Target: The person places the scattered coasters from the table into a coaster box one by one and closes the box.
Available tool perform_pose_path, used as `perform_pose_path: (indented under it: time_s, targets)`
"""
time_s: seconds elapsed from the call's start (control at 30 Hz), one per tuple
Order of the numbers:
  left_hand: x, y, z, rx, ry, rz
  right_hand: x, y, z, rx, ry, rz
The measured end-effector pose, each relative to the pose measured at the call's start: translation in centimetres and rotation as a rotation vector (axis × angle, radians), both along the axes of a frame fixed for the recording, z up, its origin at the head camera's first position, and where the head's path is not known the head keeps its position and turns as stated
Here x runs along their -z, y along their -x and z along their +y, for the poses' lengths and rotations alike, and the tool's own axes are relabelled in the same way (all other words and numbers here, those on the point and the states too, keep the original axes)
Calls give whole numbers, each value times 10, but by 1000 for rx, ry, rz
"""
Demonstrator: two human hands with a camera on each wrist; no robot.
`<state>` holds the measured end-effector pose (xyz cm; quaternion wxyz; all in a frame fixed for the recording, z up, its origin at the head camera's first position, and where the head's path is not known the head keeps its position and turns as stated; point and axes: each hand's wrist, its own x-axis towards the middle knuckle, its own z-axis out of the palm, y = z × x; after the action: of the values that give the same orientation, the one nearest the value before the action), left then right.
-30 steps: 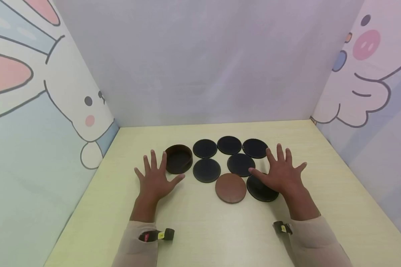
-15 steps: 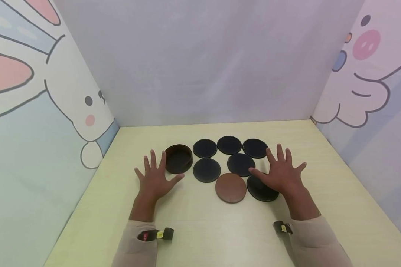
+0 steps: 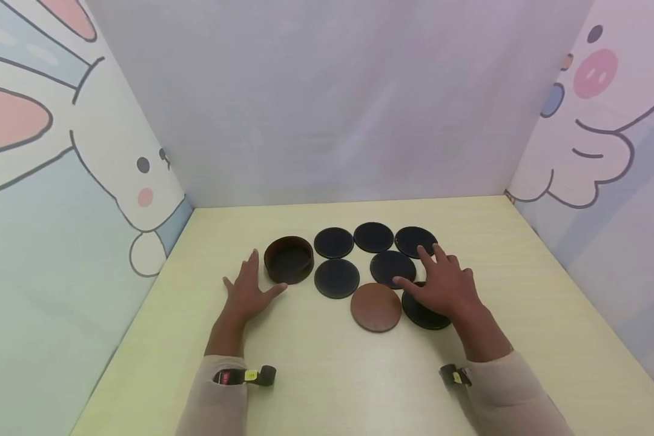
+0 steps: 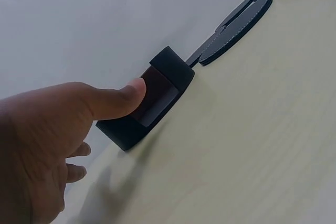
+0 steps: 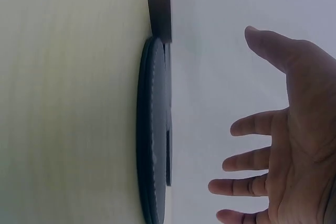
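Observation:
A round dark coaster holder [image 3: 291, 243] with a raised wall stands at the left of the group. My left hand [image 3: 246, 297] is beside its near left side, fingers extended and thumb spread; in the left wrist view the thumb overlaps the holder [image 4: 178, 66], and contact cannot be told. Over the nearest black coaster [image 3: 422, 316] hovers my right hand [image 3: 444, 284], fingers slightly bent, holding nothing. It partly hides that coaster. A brown coaster [image 3: 376, 307] lies just left of it. Stitching shows along a black coaster's edge [image 5: 152, 140] in the right wrist view.
Several more black coasters lie flat behind, among them one at the back [image 3: 373, 237] and one near the holder [image 3: 336, 278]. All rest on a pale wooden table [image 3: 327, 375]. Walls with cartoon prints [image 3: 147, 181] enclose its sides, and a plain wall stands at the back.
My left hand has shifted slightly left and turned, its fingers closer together. My right hand has moved left and its fingers have bent a little. Coasters and holder have stayed put.

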<state>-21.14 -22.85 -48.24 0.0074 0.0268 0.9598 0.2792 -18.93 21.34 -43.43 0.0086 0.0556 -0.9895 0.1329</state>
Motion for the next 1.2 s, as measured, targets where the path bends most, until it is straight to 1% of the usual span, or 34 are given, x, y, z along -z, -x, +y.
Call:
perform_pose_path:
  time_s: [0.13,0.3,0.4,0.57,0.67,0.8,1.03,1.13,1.2]
  targets:
    - [4,5,-3,12,-26,-14,-3,0,-8,-29,3,16]
    - [8,14,-8,61,-71,-40,-4,1,-17,-52,11,39]
    - [9,18,-14,91,-80,-59,-3,3,-22,-71,19,52]
    - [10,24,-21,136,-95,-68,-1,6,-33,-102,24,37]
    - [11,25,-23,137,-122,-68,-2,8,-41,-124,25,23]
    - [15,24,-27,124,-133,-77,-3,13,-53,-161,24,18]
    - [21,26,-28,168,-91,-52,-4,17,-69,-219,21,31]
    - [22,26,-28,165,-72,-62,-5,21,-79,-235,14,-5]
    - [23,25,-28,160,-66,-77,-7,24,-87,-242,-16,-40]
